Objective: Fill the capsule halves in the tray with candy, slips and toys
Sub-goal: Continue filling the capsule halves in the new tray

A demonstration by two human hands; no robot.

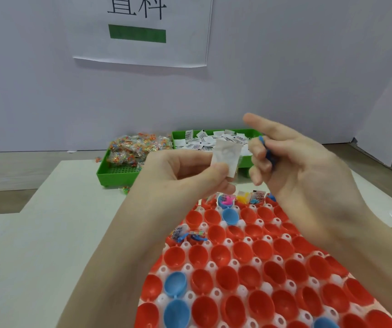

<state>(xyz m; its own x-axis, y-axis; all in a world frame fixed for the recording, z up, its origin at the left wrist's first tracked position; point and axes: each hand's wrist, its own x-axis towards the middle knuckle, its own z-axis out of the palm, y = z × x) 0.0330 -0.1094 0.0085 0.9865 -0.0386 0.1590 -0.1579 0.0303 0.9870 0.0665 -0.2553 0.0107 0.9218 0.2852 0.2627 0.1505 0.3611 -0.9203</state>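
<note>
A white tray [235, 288] of red and blue capsule halves [228, 279] fills the lower right. Most halves look empty; some in the far row hold candy, slips and toys [225, 200], and one at the left edge holds a slip with a blue toy [188, 235]. Above the tray's far end my left hand [185, 176] pinches a small white packet [225, 158] between thumb and fingers. My right hand [292, 166] is just right of it, its curled lower fingers holding a blue toy [266, 152], with the index finger stretched out.
Two green bins stand behind the tray: the left bin [109, 174] is heaped with colourful candy packets [135, 147], the right bin [214, 133] holds white slips. A few candies lie loose on the pale table. A grey wall with a paper sign closes the back.
</note>
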